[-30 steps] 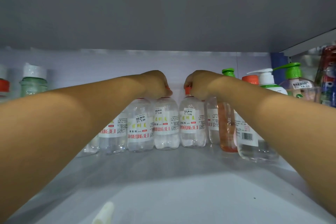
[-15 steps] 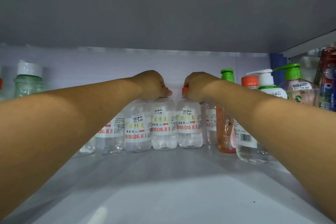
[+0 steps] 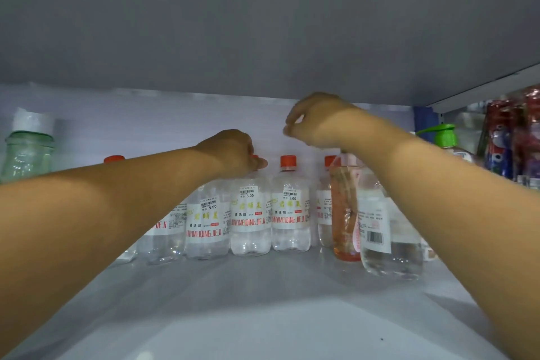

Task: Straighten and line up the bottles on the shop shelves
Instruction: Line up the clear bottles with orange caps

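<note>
A grey shelf (image 3: 263, 301) carries a row of clear bottles (image 3: 251, 219) with red caps and white labels, upright and touching side by side at the back; an orange bottle (image 3: 344, 213) and a larger clear one (image 3: 388, 228) stand just right of the row; the left hand (image 3: 233, 152) grips a red cap in the row; the right hand (image 3: 315, 121) hangs above the bottles, fingers curled, holding nothing.
</note>
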### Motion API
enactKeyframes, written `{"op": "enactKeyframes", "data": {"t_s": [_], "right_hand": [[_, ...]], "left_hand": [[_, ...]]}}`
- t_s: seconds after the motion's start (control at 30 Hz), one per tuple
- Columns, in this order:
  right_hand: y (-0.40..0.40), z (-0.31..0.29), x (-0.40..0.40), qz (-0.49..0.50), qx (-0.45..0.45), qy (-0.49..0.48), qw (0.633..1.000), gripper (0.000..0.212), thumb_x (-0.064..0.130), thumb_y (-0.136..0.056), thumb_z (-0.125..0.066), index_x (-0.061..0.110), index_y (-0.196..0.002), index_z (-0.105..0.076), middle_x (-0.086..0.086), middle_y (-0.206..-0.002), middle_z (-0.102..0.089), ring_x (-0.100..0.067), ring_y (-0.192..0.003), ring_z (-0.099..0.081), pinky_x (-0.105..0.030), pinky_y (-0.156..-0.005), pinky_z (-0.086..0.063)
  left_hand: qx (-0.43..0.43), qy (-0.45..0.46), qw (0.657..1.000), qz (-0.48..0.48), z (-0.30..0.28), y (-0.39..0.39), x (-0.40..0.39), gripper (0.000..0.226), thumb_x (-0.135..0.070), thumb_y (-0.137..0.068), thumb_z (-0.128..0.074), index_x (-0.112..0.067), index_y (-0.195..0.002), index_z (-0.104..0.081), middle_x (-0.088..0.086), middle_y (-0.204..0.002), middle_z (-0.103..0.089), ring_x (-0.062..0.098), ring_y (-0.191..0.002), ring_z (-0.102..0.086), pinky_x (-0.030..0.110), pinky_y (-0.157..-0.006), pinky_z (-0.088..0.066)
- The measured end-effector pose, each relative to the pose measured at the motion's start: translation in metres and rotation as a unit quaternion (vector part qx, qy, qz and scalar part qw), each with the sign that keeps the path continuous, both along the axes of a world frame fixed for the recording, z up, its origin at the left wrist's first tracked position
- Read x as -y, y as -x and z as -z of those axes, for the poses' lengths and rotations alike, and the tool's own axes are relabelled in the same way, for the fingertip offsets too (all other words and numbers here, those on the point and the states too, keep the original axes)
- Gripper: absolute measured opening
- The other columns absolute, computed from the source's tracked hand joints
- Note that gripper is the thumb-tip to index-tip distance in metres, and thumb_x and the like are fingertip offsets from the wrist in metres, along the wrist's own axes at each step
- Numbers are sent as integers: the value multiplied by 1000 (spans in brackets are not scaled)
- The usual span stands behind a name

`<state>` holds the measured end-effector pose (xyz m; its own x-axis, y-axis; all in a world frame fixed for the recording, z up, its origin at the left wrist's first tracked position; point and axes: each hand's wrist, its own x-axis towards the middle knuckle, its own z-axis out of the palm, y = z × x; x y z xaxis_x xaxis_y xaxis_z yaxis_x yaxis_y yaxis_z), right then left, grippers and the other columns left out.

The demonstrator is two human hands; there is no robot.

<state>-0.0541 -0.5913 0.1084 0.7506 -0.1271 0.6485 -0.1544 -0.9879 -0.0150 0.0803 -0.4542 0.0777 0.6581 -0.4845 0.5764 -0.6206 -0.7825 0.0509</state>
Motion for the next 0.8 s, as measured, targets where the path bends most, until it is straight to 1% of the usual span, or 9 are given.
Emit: {"op": "enactKeyframes", "data": {"t_s": [0.07,0.13,0.27,0.37,0.43,0.5,0.63,0.73,0.8], "right_hand": [[44,-15,4,-35,107,-67,991,34,33,-101,-53,11,-123,-67,-12,-127,-67,-33,-112,-65,-41,-98,-54],[86,-14,16,27,119,-59,991,39,43,-100,-55,15,-125,-66,-8,-123,-68,-32,-106,-67,-37,-94,-54],[116,20,37,131,-97,-139,977,87,79,-78,-59,15,-138,-53,-9,-107,-71,-26,-76,-76,-42,-80,-62],[94,38,49,76,-138,-188,970,95,73,-73,-74,18,-143,-41,-10,-135,-58,-30,-83,-75,-46,-77,-64],[76,44,52,32,-109,-209,971,78,61,-78,-75,16,-134,-46,-8,-124,-59,-34,-90,-72,-47,-68,-65],[67,43,49,-26,-128,-240,962,65,63,-89,-62,14,-131,-53,-2,-115,-63,-34,-88,-75,-49,-77,-64],[70,34,42,-207,-185,-438,855,72,63,-100,-40,4,-142,-42,-22,-121,-68,-40,-99,-73,-52,-92,-59],[68,25,53,-155,-89,-367,913,63,58,-101,-45,3,-130,-48,-19,-108,-71,-36,-82,-77,-44,-77,-63],[68,24,61,-62,-45,-238,968,52,52,-102,-47,3,-115,-56,-11,-99,-70,-29,-75,-75,-30,-68,-57]], "left_hand": [[17,33,999,31,-1,15,0,53,-58,-96,-55,-22,-135,-57,-3,-133,-58,19,-119,-55,34,-103,-46],[20,70,994,85,-5,40,5,45,-56,-97,-56,-26,-130,-61,-6,-130,-60,17,-115,-58,31,-101,-47],[-23,70,982,174,-11,93,19,37,-59,-94,-58,-31,-116,-68,-15,-114,-65,10,-106,-62,27,-91,-51],[-55,46,980,188,-6,120,24,45,-61,-90,-62,-36,-127,-60,-17,-113,-65,5,-100,-64,20,-81,-51],[-99,32,974,201,-3,129,22,58,-58,-88,-67,-40,-140,-48,-20,-123,-62,8,-106,-66,23,-91,-52],[-136,9,970,200,-3,135,14,78,-60,-82,-72,-49,-148,-32,-21,-134,-53,9,-117,-61,31,-103,-48],[-127,-2,982,141,0,139,-6,89,-73,-72,-72,-53,-148,-29,-22,-135,-49,10,-122,-56,32,-106,-42],[-84,-2,994,71,7,133,-19,68,-70,-76,-72,-48,-135,-48,-18,-127,-55,9,-117,-57,31,-105,-44],[-34,-34,999,2,10,127,-29,43,-58,-86,-68,-41,-124,-59,-13,-125,-54,12,-114,-56,31,-104,-45]]}}
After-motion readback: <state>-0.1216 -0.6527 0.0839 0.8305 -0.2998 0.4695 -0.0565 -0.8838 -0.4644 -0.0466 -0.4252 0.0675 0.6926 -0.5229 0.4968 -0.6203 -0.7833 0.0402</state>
